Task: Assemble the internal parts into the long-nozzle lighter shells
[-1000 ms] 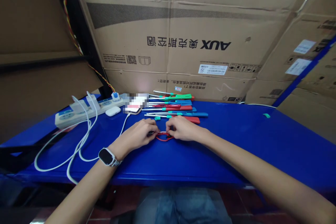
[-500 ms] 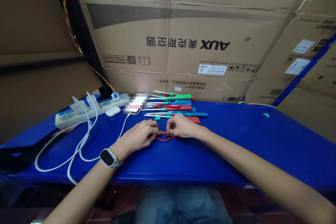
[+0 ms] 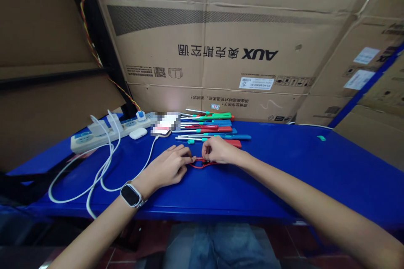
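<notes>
A red lighter casing [image 3: 199, 165] with an open loop, part of a long-nosed gas lighter, lies on the blue table between my hands. The fingertips of my left hand [image 3: 172, 164] press on its left end, with the thumb bent below. My right hand [image 3: 217, 150] is closed in a pinch over the casing's right part, where small dark parts show under the fingers. What exactly the pinch holds is hidden. Just beyond my hands is a row of long-nosed lighters [image 3: 217, 129] in red, blue and green, with metal tubes pointing left. A small teal piece [image 3: 191, 141] lies near their tips.
A phone [image 3: 166, 125] on a white cable lies left of the lighters. Farther left are a white earphone case [image 3: 138, 133] and a power strip [image 3: 104, 133] with looping cables. A teal scrap [image 3: 321, 138] lies at right. Cardboard [image 3: 227, 25] walls the back.
My left hand has shifted slightly, its index finger straighter and its thumb lower, away from the index. My right hand keeps its pinch. The whole view has moved a little.
</notes>
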The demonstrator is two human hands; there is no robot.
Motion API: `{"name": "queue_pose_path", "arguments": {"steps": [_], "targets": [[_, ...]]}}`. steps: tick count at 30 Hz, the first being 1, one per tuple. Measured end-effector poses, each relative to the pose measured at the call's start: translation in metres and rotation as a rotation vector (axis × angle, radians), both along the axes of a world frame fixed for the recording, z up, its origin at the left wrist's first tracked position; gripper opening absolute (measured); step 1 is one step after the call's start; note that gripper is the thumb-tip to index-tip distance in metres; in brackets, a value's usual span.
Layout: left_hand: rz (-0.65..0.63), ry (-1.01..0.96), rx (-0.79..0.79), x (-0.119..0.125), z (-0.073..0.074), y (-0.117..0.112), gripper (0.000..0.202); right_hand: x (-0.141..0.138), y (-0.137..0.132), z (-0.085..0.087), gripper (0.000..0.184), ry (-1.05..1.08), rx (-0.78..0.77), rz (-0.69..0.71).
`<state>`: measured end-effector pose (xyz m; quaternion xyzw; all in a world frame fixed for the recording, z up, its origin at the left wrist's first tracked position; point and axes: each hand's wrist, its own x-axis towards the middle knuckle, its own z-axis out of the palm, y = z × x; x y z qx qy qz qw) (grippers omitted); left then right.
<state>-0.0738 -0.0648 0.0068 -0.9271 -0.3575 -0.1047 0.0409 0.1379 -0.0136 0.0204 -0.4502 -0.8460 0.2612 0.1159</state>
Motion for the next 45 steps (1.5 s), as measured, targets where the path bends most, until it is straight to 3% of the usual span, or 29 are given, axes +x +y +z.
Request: {"name": "queue_pose_path", "arguments": {"steps": [8,22,30,32,35,45], "targets": [[-0.063,0.020,0.056,0.002,-0.002,0.001,0.035,0.002,-0.001,-0.001,0.016,-0.004,0.035,0.000],[0.002,-0.057,-0.038,0.005,-0.003,0.000,0.026,0.000,-0.002,-0.002,0.017,-0.002,0.050,-0.003],[0.091,-0.287,-0.174,-0.009,-0.006,0.004,0.033,0.009,-0.001,-0.003,0.020,-0.025,0.062,-0.029],[0.108,-0.325,-0.212,-0.012,-0.006,0.006,0.026,0.014,-0.002,-0.004,0.019,-0.031,0.097,-0.029],[0.070,-0.363,-0.254,-0.016,-0.006,0.009,0.014,0.019,-0.003,-0.005,0.019,-0.021,0.099,-0.033],[0.014,-0.434,-0.335,-0.016,-0.008,0.010,0.018,0.018,-0.009,-0.006,0.018,-0.032,0.116,-0.068]]}}
